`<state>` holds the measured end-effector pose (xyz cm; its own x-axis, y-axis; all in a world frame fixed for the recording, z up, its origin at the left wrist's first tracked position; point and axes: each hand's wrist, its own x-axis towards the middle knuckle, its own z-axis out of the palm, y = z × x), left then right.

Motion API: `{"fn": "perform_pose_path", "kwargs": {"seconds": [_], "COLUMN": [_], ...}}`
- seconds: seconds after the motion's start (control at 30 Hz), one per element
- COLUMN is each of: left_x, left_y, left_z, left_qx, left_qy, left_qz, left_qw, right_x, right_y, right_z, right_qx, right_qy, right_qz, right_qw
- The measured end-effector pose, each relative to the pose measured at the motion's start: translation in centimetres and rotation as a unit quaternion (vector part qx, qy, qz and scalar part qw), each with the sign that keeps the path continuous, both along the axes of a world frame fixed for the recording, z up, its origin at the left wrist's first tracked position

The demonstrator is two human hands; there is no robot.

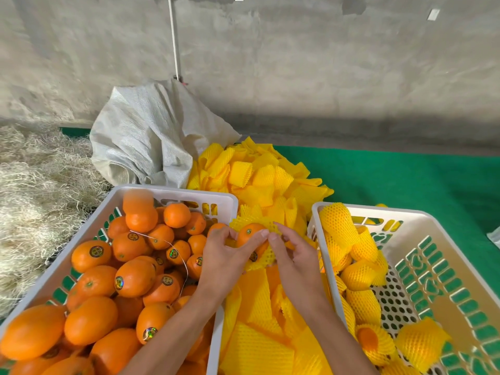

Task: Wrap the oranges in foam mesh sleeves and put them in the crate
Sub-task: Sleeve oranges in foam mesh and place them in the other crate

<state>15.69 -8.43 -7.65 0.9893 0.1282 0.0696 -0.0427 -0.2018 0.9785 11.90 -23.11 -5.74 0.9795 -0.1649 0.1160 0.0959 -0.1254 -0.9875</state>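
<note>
Backdrop: rough grey concrete wall point(297, 63), green mat point(405, 180) below.
Left crate: white slotted plastic crate point(176, 192), heaped with bare stickered oranges point(135, 277).
Right crate: white perforated plastic crate point(405, 216), several wrapped oranges point(359, 274) inside.
Between crates: loose pile of yellow foam mesh sleeves point(259, 182).
Held fruit: round orange point(250, 234) half inside yellow mesh sleeve point(261, 259), above the gap.
Left hand point(220, 262): gripping orange.
Right hand point(293, 259): pinching sleeve edge.
Behind: crumpled white woven sack point(146, 136), dry straw point(35, 185) left.
</note>
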Motion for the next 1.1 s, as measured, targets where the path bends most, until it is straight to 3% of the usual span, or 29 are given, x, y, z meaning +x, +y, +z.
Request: {"fn": "perform_pose_path", "kwargs": {"seconds": [0.07,0.17,0.23,0.4,0.7,0.97,1.1], "left_x": [-0.1,-0.2,-0.1,-0.1,-0.5,-0.7,-0.6], "left_y": [0.2,0.3,0.3,0.0,0.1,0.1,0.2], "left_z": [-0.2,-0.4,-0.5,-0.5,-0.5,-0.9,-0.8], "left_qx": [0.002,-0.002,0.001,0.015,0.028,0.018,0.038], "left_qy": [-0.009,-0.014,-0.011,-0.004,-0.013,-0.047,-0.05], "left_qz": [0.011,0.012,0.011,0.032,0.018,-0.062,-0.043], "left_qw": [1.0,1.0,1.0,0.999,0.999,0.997,0.997], "right_x": [-0.2,-0.5,-0.5,-0.5,-0.3,-0.1,0.0], "right_y": [0.2,0.6,0.9,1.1,2.0,0.0,-0.1], "right_z": [0.0,-0.5,-0.7,-1.3,-2.1,-1.4,-0.8], "right_qx": [-0.002,-0.148,-0.176,-0.189,-0.064,-0.179,-0.231], "right_qy": [0.008,-0.02,-0.01,0.007,0.012,-0.072,-0.098], "right_qz": [0.029,0.011,0.007,-0.004,-0.06,-0.088,-0.118], "right_qw": [1.0,0.989,0.984,0.982,0.996,0.977,0.961]}}
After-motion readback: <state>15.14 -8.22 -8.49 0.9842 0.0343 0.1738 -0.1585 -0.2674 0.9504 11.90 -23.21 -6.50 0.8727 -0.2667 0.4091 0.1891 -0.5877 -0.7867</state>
